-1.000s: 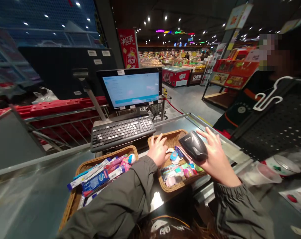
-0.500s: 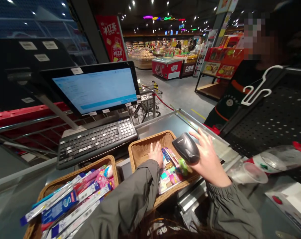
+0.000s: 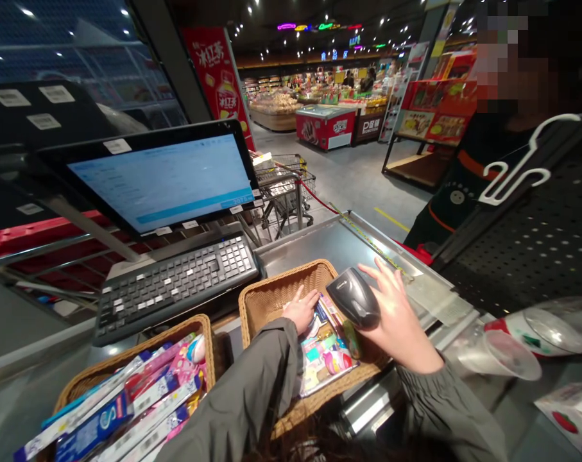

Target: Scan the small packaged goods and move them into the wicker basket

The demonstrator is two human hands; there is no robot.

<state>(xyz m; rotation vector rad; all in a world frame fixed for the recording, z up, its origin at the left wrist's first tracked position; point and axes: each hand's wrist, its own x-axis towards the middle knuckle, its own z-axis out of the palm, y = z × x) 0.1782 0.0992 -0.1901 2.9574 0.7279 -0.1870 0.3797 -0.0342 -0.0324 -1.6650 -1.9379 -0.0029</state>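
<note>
My right hand [image 3: 395, 324] grips a black handheld barcode scanner [image 3: 353, 297] over the right wicker basket [image 3: 271, 296], with its fingers partly spread above the handle. My left hand [image 3: 301, 309] reaches down into that basket, fingers resting on the small packaged items [image 3: 325, 356] lying there; whether it grips one is hidden. A second wicker basket [image 3: 91, 377] at the lower left is packed with boxed toothpaste and toothbrush packs [image 3: 127, 401].
A keyboard [image 3: 175, 282] and a lit checkout screen [image 3: 163, 176] stand behind the baskets on the steel counter [image 3: 333, 240]. A person in dark clothing [image 3: 464, 186] stands at the right beside a black perforated panel [image 3: 536, 244]. A clear plastic cup [image 3: 500, 356] lies at the right.
My left hand has sunk deeper into the right basket onto the items. The scanner in my right hand dropped slightly lower over the basket. The view shifted a little.
</note>
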